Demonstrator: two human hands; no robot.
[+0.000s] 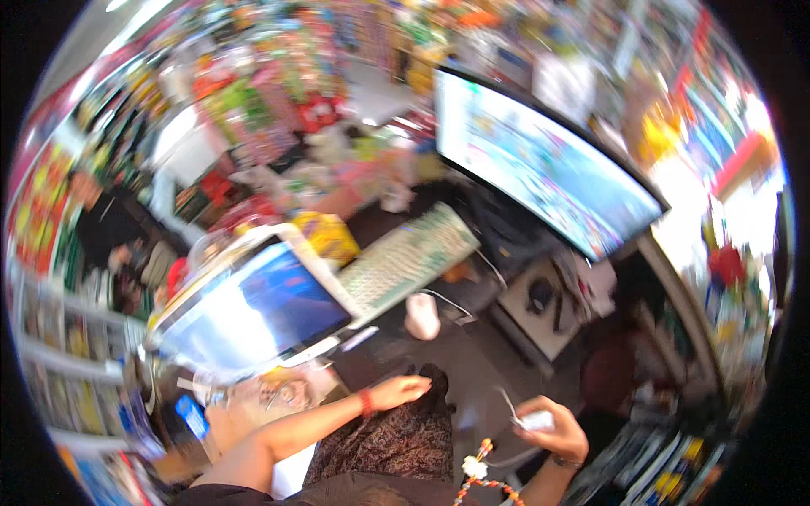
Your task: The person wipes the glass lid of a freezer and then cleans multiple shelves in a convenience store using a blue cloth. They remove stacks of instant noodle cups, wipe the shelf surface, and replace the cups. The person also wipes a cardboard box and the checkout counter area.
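Observation:
In the head view my left hand [401, 391] hovers over the patterned cloth [386, 449] of my lap, a red band round its wrist; blur hides whether it grips anything. At the lower right, my right hand [554, 430] is closed round a small white object [536, 421] with a thin pale strand rising from it. A white mouse [422, 316] lies on the dark desk [481, 360] beyond my hands, beside a pale keyboard [411, 259]. A beaded cord with a white flower-like charm [474, 467] hangs near my right forearm.
A lit screen in a white frame [253, 310] stands left; a large monitor [544, 164] stands at upper right. A yellow packet [326, 237] is behind the keyboard. A person in dark clothes [114, 228] is at far left among crowded shelves. A blue-lit device [192, 416] sits lower left.

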